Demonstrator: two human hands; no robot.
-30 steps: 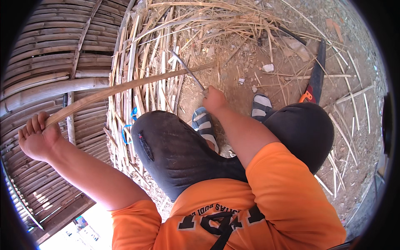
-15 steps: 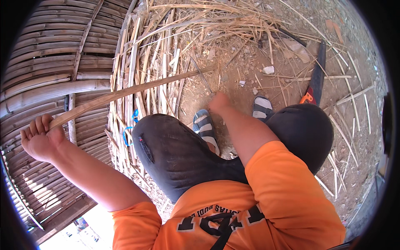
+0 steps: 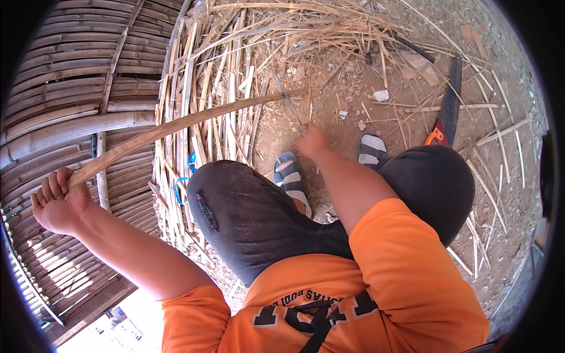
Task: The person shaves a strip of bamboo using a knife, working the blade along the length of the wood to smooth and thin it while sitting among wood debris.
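Note:
A long, flat bamboo strip (image 3: pixel 182 122) slants from the left side to the ground ahead of my feet. My left hand (image 3: pixel 62 201) is closed round its near end, out at the left in front of the slatted wall. My right hand (image 3: pixel 313 142) is a fist, low between my knees, round the handle of a knife (image 3: pixel 291 106). The thin blade points away and a little left, and it crosses the strip close to the far end. Whether the edge touches the strip is hard to make out. Most of the handle is hidden in my fist.
Split bamboo strips (image 3: pixel 188 88) lie heaped at the left, with thin shavings (image 3: pixel 329 32) beyond. A handsaw (image 3: pixel 450 106) with an orange handle lies right of my knee. Bamboo slats form a wall (image 3: pixel 59 88) at the left. Blue cord (image 3: pixel 179 189) lies near my left knee.
My right hand and the knife have shifted slightly away and to the right. My left hand keeps its grip on the bamboo strip, which has hardly moved.

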